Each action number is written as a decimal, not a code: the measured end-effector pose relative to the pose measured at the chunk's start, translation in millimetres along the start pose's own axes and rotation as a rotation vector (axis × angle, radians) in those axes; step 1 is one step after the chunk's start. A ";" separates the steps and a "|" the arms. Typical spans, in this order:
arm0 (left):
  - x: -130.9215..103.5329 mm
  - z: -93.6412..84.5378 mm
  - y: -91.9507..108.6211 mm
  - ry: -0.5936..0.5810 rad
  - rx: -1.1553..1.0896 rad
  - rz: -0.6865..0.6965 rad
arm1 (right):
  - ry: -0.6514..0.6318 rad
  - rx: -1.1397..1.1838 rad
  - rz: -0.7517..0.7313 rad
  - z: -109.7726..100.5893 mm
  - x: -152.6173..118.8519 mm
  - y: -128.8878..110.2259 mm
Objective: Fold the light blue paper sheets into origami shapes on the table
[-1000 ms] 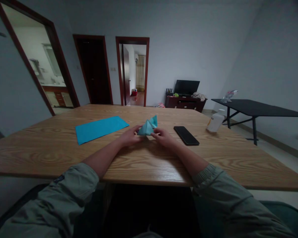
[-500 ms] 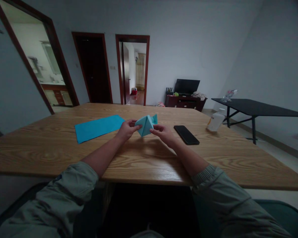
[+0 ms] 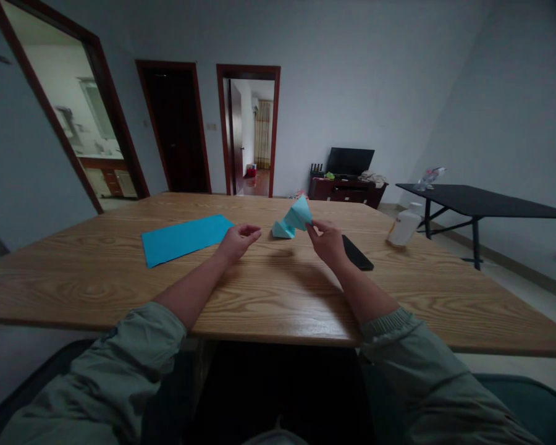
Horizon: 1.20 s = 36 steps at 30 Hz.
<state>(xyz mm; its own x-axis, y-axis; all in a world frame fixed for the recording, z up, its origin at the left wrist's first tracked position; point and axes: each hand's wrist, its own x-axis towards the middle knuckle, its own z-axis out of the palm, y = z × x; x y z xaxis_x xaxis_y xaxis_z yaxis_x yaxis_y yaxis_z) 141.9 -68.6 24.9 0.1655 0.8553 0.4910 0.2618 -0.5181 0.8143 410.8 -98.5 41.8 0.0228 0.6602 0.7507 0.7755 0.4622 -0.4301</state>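
Observation:
My right hand (image 3: 327, 241) pinches a folded light-blue paper piece (image 3: 299, 214) between thumb and fingers, holding it tilted above the table. Just left of and below it is a smaller folded blue paper part (image 3: 282, 230); whether the two are joined I cannot tell. My left hand (image 3: 241, 240) holds nothing, its fingers slightly bent and the thumb a little apart from them. That hand is by the right end of a flat blue paper sheet (image 3: 183, 240). Behind my right wrist, a black phone (image 3: 358, 254) is partly covered.
All this lies on a wooden table (image 3: 269, 303). A white bottle (image 3: 405, 225) stands at the right. Beyond are a black table (image 3: 486, 201) and a dark cabinet (image 3: 340, 190) with a television (image 3: 351, 162) on it.
My left hand has let go of the folded paper. My right hand has turned the paper and carried it right and up, now covering part of the phone.

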 end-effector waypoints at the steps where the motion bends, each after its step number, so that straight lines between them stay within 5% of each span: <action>1: -0.6 -1.0 0.5 -0.003 0.037 0.007 | -0.026 -0.060 -0.045 -0.4 -0.2 2.4; 7: 0.2 -9.1 -3.0 -0.168 0.496 0.100 | -0.616 -0.378 -0.116 12.6 -15.7 4.6; 10: 6.8 -20.8 -16.9 -0.250 0.759 0.064 | -0.719 -0.508 -0.057 15.4 -20.2 -2.3; 13: 14.1 -38.5 -35.8 -0.245 0.969 -0.142 | -0.785 -0.561 -0.017 15.6 -20.2 -8.4; 19: 19.6 -55.0 -59.0 -0.312 1.065 -0.442 | -0.788 -0.569 0.049 32.1 -19.5 -8.3; 30: 6.4 -29.7 -25.2 -0.429 1.081 -0.274 | -0.693 -0.539 0.228 73.2 4.7 4.4; 36: 7.5 -30.1 -7.4 -0.522 0.793 -0.014 | -0.449 -0.469 0.195 65.3 7.0 9.5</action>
<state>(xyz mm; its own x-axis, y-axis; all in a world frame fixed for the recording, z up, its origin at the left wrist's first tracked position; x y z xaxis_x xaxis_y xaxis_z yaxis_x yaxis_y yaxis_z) 112.7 -58.2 31.9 0.5113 0.8501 0.1261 0.8047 -0.5250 0.2770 377.2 -50.8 10.3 0.0042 0.9340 0.3571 0.9777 0.0711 -0.1974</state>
